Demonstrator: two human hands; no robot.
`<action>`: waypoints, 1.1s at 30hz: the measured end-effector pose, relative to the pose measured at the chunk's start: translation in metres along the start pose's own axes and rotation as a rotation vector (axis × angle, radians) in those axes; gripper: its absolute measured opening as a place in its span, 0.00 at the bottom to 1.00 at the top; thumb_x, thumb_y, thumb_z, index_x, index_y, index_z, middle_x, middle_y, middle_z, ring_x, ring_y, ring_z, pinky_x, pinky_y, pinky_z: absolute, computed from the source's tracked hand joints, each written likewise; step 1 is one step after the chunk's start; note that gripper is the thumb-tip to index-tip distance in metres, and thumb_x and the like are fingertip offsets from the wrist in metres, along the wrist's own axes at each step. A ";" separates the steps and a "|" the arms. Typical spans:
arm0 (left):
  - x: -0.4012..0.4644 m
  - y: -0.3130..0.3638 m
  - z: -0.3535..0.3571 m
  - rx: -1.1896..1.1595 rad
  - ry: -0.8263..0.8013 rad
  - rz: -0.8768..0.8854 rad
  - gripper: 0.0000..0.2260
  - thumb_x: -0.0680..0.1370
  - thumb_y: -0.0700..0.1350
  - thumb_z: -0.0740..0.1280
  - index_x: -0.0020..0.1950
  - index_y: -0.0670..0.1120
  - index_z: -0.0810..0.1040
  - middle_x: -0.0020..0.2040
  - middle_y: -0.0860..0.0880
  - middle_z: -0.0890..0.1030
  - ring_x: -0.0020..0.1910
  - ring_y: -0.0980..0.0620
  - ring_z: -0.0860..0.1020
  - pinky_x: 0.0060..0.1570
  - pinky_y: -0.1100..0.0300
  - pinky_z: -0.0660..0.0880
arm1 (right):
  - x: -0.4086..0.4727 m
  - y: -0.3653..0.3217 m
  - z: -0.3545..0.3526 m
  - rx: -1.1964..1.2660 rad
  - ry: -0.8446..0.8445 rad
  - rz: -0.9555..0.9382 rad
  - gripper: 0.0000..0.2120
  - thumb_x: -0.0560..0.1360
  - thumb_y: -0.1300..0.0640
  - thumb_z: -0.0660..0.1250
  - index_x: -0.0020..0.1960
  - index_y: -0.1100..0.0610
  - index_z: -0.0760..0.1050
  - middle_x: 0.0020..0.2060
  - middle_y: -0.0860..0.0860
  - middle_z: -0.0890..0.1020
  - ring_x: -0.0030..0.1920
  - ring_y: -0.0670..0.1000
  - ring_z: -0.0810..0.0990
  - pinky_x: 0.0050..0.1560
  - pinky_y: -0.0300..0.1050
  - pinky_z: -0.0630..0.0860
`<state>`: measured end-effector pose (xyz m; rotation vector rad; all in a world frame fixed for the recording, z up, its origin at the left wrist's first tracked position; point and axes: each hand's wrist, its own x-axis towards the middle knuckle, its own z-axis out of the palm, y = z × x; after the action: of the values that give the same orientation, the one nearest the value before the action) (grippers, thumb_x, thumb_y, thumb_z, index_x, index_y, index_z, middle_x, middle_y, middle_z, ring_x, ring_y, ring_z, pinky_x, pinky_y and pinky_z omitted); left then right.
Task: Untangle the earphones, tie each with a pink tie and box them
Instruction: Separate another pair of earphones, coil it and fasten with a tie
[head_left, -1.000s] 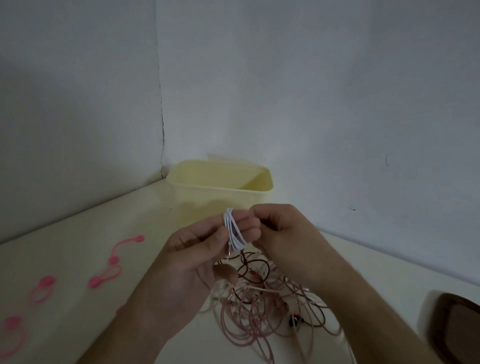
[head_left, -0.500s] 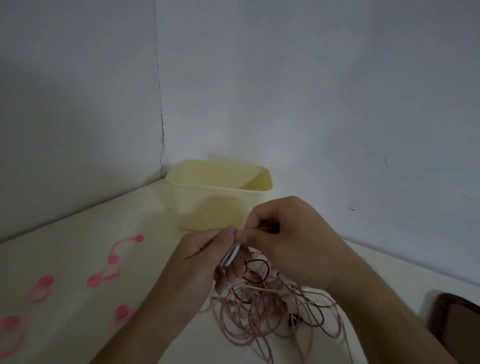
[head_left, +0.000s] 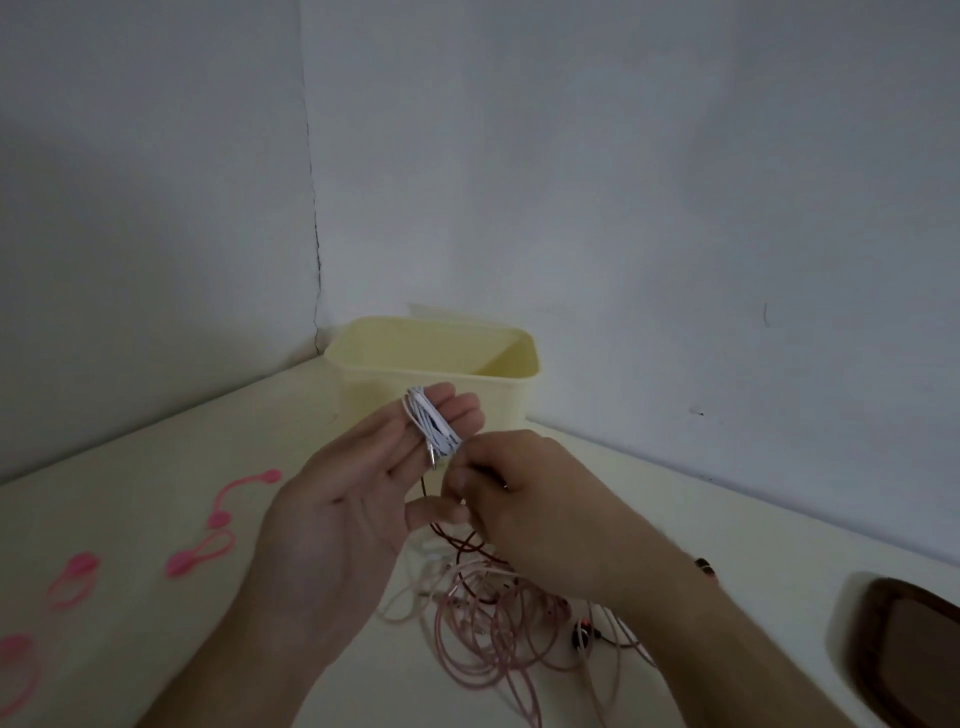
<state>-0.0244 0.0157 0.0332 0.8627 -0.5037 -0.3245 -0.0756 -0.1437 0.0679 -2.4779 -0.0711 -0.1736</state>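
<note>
My left hand (head_left: 337, 519) is held palm up with straight fingers, and a white earphone cord (head_left: 431, 426) is wound in a coil around its upper fingers. A metal plug tip hangs from the coil's lower end. My right hand (head_left: 524, 499), fingers curled, pinches the cord right at the coil's lower edge. Below both hands a tangle of pink and dark red earphones (head_left: 483, 623) lies on the table. Several pink ties (head_left: 200, 556) lie at the left. The pale yellow box (head_left: 395, 374) stands open behind my hands.
The box sits in the corner where two white walls meet. A dark brown object (head_left: 904, 639) lies at the table's right edge. More pink ties (head_left: 72, 577) reach toward the left border of the view.
My left hand has opened and turned palm up, showing the white coil around its fingers. My right hand has dropped from above the coil to its lower edge.
</note>
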 end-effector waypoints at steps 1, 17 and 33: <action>0.001 -0.003 -0.001 0.106 0.027 0.030 0.17 0.80 0.42 0.62 0.66 0.38 0.82 0.63 0.41 0.85 0.64 0.44 0.83 0.39 0.52 0.83 | 0.000 -0.002 0.000 -0.042 -0.012 -0.006 0.13 0.84 0.57 0.62 0.42 0.52 0.80 0.34 0.47 0.79 0.34 0.44 0.76 0.35 0.40 0.70; 0.004 -0.027 -0.008 0.703 -0.095 0.044 0.09 0.80 0.36 0.66 0.48 0.48 0.84 0.39 0.43 0.83 0.35 0.46 0.79 0.37 0.49 0.76 | -0.004 -0.002 0.008 -0.152 0.296 -0.200 0.06 0.80 0.50 0.69 0.49 0.46 0.72 0.34 0.44 0.78 0.36 0.45 0.78 0.35 0.49 0.78; 0.005 -0.027 -0.007 0.246 -0.154 -0.074 0.09 0.82 0.38 0.65 0.45 0.37 0.82 0.37 0.46 0.76 0.37 0.53 0.75 0.36 0.56 0.77 | -0.002 0.009 -0.018 0.242 0.055 -0.059 0.03 0.82 0.57 0.71 0.49 0.53 0.79 0.37 0.47 0.88 0.42 0.47 0.87 0.55 0.59 0.83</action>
<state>-0.0183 0.0011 0.0100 1.1023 -0.6652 -0.4042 -0.0788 -0.1621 0.0762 -2.2298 -0.1339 -0.2432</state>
